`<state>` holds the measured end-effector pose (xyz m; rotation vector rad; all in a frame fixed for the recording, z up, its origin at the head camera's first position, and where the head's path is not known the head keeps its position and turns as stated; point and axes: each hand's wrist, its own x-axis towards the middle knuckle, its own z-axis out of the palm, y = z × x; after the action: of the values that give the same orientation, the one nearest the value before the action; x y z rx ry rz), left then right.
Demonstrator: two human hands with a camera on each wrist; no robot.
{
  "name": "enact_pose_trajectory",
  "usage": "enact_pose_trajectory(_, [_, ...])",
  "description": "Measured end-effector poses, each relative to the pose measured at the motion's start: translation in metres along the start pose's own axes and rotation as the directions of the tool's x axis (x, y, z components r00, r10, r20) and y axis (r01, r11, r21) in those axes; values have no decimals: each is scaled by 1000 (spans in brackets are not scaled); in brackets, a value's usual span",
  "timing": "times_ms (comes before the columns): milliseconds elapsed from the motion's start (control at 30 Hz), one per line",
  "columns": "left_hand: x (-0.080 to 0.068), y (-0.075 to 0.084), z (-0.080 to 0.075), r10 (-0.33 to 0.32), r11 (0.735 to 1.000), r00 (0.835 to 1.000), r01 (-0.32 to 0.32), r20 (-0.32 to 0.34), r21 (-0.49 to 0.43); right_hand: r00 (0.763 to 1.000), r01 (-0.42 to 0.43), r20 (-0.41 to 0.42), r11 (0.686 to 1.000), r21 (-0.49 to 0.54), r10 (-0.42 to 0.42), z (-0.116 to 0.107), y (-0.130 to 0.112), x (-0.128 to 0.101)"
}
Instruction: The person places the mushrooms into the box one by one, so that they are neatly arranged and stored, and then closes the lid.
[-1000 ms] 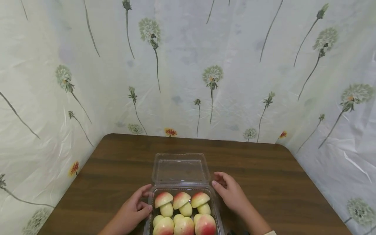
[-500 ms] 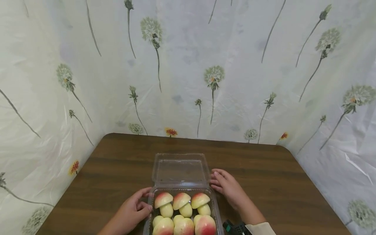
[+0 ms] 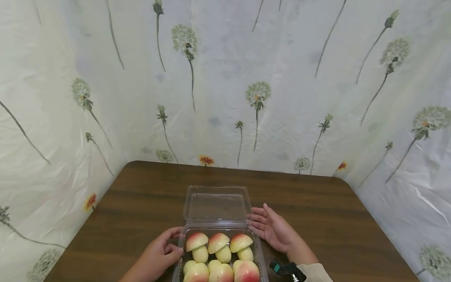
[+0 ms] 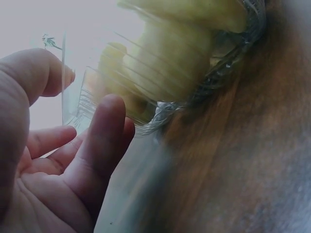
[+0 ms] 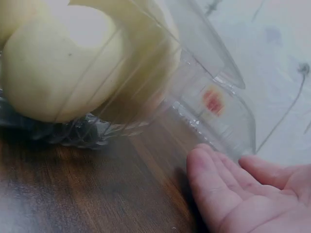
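Your right hand [image 3: 273,229] had opened flat beside the lid [image 3: 215,203]; left hand [image 3: 160,254] loosely steadied the container [image 3: 258,250]. Next, probably: close lid.

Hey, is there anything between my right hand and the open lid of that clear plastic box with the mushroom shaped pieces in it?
Nothing visible. The right hand lies open on the table just right of the lid, fingertips close to its edge, with only bare wood between. The left hand is at the left side of the box.
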<state>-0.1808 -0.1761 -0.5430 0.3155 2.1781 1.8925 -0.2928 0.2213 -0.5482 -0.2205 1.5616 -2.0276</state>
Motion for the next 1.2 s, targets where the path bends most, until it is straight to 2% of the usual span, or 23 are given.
enact_pose_trajectory(200, [1,0,1,-3,999,1000,3,-2,33,998,-34,61,996,85,29,-5,2,0])
enact_pose_trajectory(300, [2,-1,1,-16,1000,1000,16,4,1,995,-44,96,991,127,32,-6,2,-1])
enact_pose_trajectory(433, [4,-2,0,-64,993,997,67,31,-94,990,-52,140,980,191,26,-8,1,-1])
enact_pose_trajectory(533, [4,-2,-1,-100,981,993,108,56,-159,987,-49,161,974,220,13,-9,0,-2])
enact_pose_trajectory(733, [3,-1,-2,-139,959,984,162,116,-231,982,-32,188,974,224,-10,-10,-2,-5])
enact_pose_trajectory(900, [2,-2,-2,-156,921,971,208,179,-328,979,-10,199,975,223,-35,-10,-4,-5])
enact_pose_trajectory(967, [2,-3,-2,-154,909,968,216,196,-356,977,-5,210,970,241,-47,-10,-5,-4])
enact_pose_trajectory(1200, [2,-4,-2,-133,895,966,213,223,-391,973,27,213,966,257,-84,-7,-7,-3])
